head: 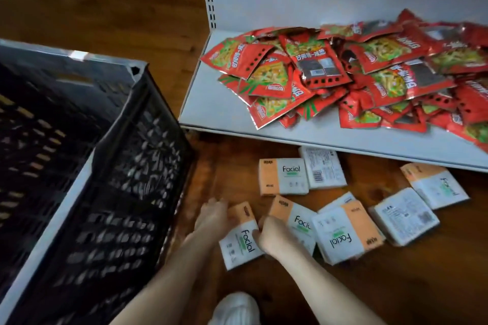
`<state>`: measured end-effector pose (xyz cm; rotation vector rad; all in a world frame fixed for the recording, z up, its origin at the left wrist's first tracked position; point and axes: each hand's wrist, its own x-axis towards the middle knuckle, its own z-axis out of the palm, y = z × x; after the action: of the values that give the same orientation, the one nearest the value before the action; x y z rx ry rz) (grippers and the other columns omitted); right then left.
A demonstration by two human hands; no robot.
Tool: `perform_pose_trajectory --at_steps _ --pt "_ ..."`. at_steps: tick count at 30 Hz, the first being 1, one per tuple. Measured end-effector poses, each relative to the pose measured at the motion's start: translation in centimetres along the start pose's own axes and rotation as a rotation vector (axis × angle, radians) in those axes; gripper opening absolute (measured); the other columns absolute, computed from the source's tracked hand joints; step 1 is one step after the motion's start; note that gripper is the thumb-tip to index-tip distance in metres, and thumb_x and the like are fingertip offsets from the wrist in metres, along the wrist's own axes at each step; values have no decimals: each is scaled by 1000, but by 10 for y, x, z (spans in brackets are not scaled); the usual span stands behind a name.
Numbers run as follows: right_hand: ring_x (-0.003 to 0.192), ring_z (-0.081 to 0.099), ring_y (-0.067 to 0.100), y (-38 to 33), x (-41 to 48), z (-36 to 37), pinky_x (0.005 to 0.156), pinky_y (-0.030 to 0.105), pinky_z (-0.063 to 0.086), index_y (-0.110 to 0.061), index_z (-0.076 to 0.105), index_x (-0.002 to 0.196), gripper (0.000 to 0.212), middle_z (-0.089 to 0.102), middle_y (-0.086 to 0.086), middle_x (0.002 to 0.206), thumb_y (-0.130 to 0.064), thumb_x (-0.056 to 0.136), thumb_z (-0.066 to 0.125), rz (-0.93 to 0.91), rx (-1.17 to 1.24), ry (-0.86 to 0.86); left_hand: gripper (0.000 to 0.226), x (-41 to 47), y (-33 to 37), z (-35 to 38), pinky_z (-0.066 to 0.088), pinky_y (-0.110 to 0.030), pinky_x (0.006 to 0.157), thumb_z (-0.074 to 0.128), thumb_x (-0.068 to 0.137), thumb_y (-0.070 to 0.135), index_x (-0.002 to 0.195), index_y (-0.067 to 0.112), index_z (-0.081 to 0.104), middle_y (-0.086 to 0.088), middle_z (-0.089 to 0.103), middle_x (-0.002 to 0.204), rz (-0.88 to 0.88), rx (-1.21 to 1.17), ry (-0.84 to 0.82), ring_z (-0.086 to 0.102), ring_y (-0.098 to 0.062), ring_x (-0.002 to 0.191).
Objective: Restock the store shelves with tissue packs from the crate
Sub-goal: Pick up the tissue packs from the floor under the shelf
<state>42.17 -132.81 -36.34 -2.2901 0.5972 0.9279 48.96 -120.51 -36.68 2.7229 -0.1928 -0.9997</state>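
At the near edge of the wooden floor [369, 285], a white shoe [235, 309] is seen between the two forearms. Just beyond it, a tissue pack [241, 239] marked "Facial" lies flat on the floor, its orange end pointing away, and it is flanked by both hands. The left hand [211, 215] is laid against the pack's left edge with the fingers stretched forward, touching it; the hand is blurred. The right hand [269, 235] is curled over the pack's right edge, which is gripped by the fingers. The other tissue packs [346, 232] are scattered on the floor to the right and beyond, some face up, some showing the printed back, two of them overlapping just beside the right hand. A black slatted crate [111, 166] stands to the left, close to the left forearm. Farther off, the front edge of a white shelf [211, 103] overhangs the farthest packs, and a heap of red snack packets [343, 74] is spread across its board toward the right edge.
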Motion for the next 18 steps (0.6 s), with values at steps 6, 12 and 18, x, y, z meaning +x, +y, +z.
perform_pose_trajectory --at_steps 6,12,18 --pt "97 63 25 2 -2 -3 68 31 50 -14 54 118 28 64 8 113 -27 94 47 20 162 -14 21 6 3 -6 47 -24 62 55 89 25 106 15 49 -4 58 105 3 -142 -62 59 -18 90" --pt "97 61 17 -4 -11 -42 69 25 51 -13 59 114 31 64 4 112 -31 89 56 -37 528 133 19 -15 30 -60 34 -20 51 60 85 19 93 15 43 8 47 77 71 -420 230 48 -13 74" --pt "94 61 17 -15 -52 -106 77 30 49 -23 58 96 18 63 1 101 -33 83 66 -225 944 535 14 -54 71 -115 41 -17 57 62 85 16 91 12 49 6 50 79 234 -879 435 50 -8 70"
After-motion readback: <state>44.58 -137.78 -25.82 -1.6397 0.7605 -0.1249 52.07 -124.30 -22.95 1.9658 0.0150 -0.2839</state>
